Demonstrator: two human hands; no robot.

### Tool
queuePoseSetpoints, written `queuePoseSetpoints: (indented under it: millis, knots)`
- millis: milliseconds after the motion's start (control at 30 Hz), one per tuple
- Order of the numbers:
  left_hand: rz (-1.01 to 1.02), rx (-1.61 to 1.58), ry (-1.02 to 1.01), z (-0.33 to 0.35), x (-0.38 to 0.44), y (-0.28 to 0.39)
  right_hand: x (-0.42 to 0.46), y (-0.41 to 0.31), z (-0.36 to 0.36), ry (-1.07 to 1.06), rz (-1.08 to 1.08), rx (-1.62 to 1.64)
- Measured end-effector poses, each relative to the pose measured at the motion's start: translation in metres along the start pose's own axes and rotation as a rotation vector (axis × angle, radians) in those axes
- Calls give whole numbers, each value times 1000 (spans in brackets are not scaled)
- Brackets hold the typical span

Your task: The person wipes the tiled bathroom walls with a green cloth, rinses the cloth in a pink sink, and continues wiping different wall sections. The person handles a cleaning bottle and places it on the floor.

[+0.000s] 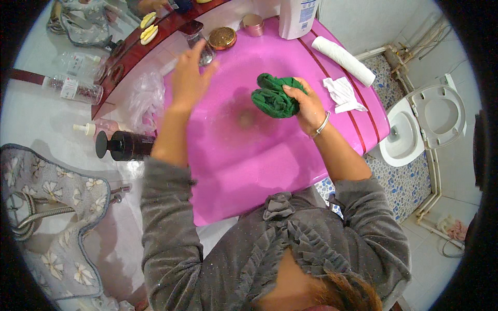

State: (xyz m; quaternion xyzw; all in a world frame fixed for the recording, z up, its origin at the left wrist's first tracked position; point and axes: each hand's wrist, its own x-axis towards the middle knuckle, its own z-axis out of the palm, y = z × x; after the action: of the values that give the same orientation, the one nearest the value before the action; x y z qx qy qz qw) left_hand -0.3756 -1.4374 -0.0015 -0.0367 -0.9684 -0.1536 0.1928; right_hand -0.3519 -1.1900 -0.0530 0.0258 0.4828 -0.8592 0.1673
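A rolled-up green cloth (275, 97) is gripped in my right hand (309, 105), which wears a silver bangle and is held above the right side of the pink washbasin (253, 163). Over the basin's back left part, my left hand (191, 76) is spread and somewhat blurred, holding nothing. Its fingertips are close to a small dark-topped glass container (206, 52) on the back rim; whether they touch it I cannot tell. Beside that container stand a round gold-lidded tin (222, 38) and a pink-gold jar (253, 25).
A white bottle (297, 17), a white roll (343, 60) and a crumpled white cloth or tissue (343, 94) are on the right rim. Left are a black pump bottle (126, 145) and a plastic bag (146, 103). A red-framed mirror (128, 50) borders the back; a toilet (404, 136) stands right.
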Motion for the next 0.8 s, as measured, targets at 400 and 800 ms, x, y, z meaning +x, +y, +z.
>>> queuePoseSetpoints:
  millis: [400,800]
  knots:
    - [-330,-1146,-218,-8,-84,66,-14,-23,12,-244,-5,68]
    - [-451,-1757,128,-33,-98,71,-27,-64,4,-386,8,388]
